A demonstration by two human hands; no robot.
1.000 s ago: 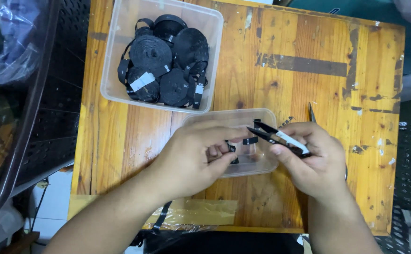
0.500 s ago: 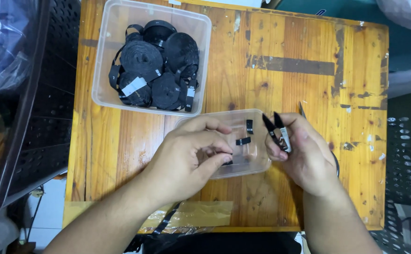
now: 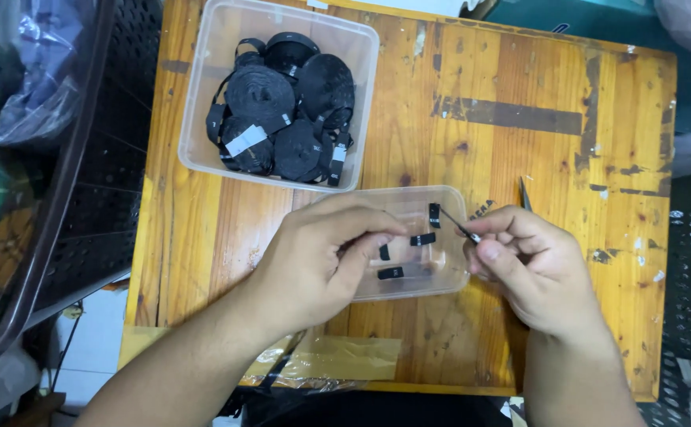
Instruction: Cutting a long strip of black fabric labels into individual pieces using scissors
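Worn wooden tabletop [image 3: 472, 150] fills the head view, a dark plastic crate [image 3: 61, 198] at nine o'clock. At eleven o'clock a clear tub [image 3: 203, 119] holds rolls of black strap [image 3: 282, 111]. Nearer, at six o'clock, a small clear tray [image 3: 440, 277] carries short black strap pieces [image 3: 422, 239]. Left hand [image 3: 314, 265] pinches something small over it, partly hiding it; right hand [image 3: 531, 265] pinches thin snips [image 3: 460, 229]
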